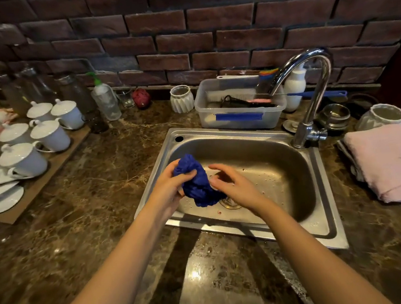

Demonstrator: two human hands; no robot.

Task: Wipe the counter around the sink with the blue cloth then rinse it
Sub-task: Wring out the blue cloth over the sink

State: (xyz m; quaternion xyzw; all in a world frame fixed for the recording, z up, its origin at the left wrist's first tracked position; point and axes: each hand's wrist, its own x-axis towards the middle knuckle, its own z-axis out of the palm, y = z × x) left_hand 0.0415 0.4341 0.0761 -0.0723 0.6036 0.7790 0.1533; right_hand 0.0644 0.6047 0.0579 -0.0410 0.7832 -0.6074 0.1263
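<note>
Dark brick backs a brown marbled stone counter point(113, 175) with a stainless steel sink point(328, 222) set into it. Over the basin, the left hand point(168, 186) has its fingers closed around the bunched, knobbly blue cloth point(197, 184), while the right hand point(234, 185) is half curled against the cloth's other side, pinching only its edge. Holding it above the drain probably keeps drips off the counter; the curved chrome tap point(311, 92) shows no water running, so rinsing seems unfinished
</note>
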